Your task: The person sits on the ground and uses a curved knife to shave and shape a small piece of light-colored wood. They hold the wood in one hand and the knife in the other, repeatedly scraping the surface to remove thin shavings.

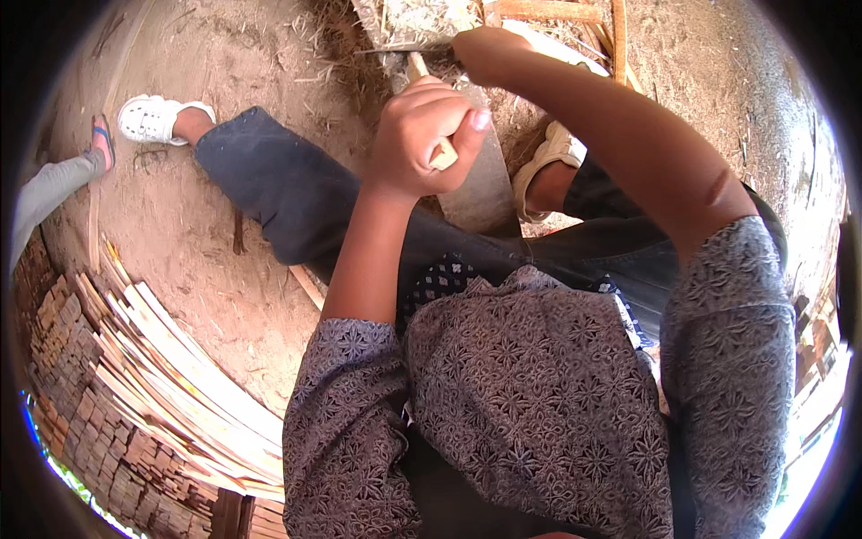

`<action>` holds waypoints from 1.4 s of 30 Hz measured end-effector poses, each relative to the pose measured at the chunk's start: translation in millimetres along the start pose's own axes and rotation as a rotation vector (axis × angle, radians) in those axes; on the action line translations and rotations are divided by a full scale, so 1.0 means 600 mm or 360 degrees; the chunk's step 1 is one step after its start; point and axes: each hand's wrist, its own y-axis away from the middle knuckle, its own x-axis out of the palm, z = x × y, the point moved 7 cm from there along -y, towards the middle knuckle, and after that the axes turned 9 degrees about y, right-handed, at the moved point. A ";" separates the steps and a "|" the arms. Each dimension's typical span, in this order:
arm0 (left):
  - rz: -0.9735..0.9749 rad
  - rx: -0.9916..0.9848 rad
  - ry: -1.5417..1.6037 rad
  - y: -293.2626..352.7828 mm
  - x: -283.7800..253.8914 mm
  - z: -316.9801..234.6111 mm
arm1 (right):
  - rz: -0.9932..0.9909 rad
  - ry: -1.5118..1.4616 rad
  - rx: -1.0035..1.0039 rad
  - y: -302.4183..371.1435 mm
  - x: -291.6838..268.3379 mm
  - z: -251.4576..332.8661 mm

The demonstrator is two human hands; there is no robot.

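My left hand (429,135) is closed around a pale wooden stick (417,66). One cut end of the stick shows by my thumb, and the other sticks out past my knuckles, away from me. My right hand (485,56) is a fist, turned so that its fingers are mostly hidden. From it a thin, dark knife (404,48) points left, its blade close to the stick's far end; whether they touch I cannot tell. The knife's handle is hidden in the fist. Below both hands, between my legs, lies a flat greyish board (480,193).
Wood shavings (431,16) cover the far end of the board and the dirt floor around it. A wooden frame (552,11) stands at the far right. Long pale strips (171,359) and stacked wood pieces (108,449) lie at left. Another person's sandalled foot (103,144) is at far left.
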 end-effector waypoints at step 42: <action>0.0022 -0.0005 -0.0025 0.012 0.010 0.010 | -0.0059 0.0065 -0.0165 0.061 0.001 -0.050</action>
